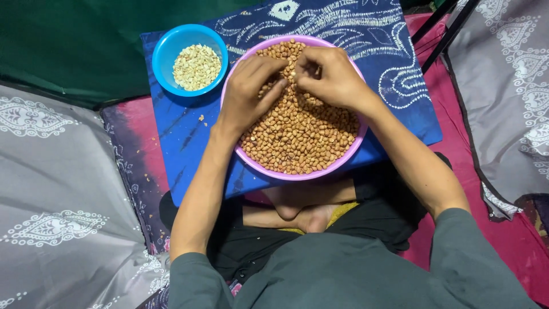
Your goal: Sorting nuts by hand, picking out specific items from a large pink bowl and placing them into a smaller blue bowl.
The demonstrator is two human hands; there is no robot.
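Head view shows both your hands over the far side of the purple bowl (343, 160), which sits on a blue patterned cloth (400, 68) just in front of your crossed legs. Your left hand (246, 94) rests curled on the heap of brown-skinned peanuts (303, 134), fingers bent down into them. Your right hand (331, 77) is pinched, thumb and fingertips closed together on what looks like a single nut; the nut itself is too small to make out. The two hands nearly touch at the fingertips.

To do this well, keep the pinch light and roll the nut between thumb and forefinger so the skin slips instead of the kernel splitting. Work from one edge of the heap so handled and unhandled nuts stay apart. Hold your hands low over the bowl so loose skins drop back inside; a few crumbs already lie on the cloth. The pale nuts (197, 67) sit in the blue bowl (166, 51), touching the purple one on your left, so let your left hand carry across.
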